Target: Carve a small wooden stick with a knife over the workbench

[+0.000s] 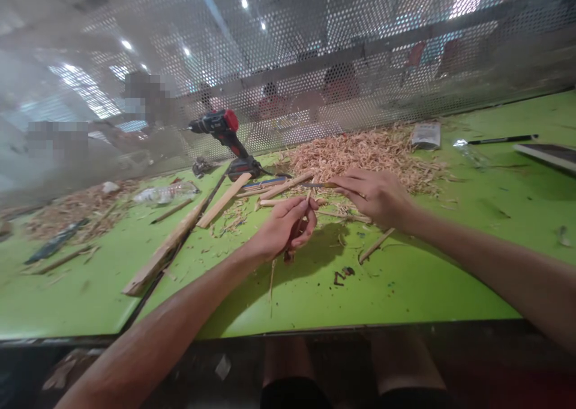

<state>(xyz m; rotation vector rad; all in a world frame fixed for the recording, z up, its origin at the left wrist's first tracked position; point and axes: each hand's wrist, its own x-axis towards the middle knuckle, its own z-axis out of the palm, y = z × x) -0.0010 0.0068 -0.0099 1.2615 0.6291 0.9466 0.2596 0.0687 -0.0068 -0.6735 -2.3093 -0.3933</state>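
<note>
My left hand is closed around a thin wooden stick held upright over the green table. My right hand grips a knife whose blade points left, lying close to the stick's upper end. Wood shavings lie in a heap just behind both hands. A few more thin sticks rest on the table near my right wrist.
A red and black cordless drill stands at the back left, beside long wooden slats. A black pen and a flat board lie far right. A perforated metal screen closes the back; people sit behind it.
</note>
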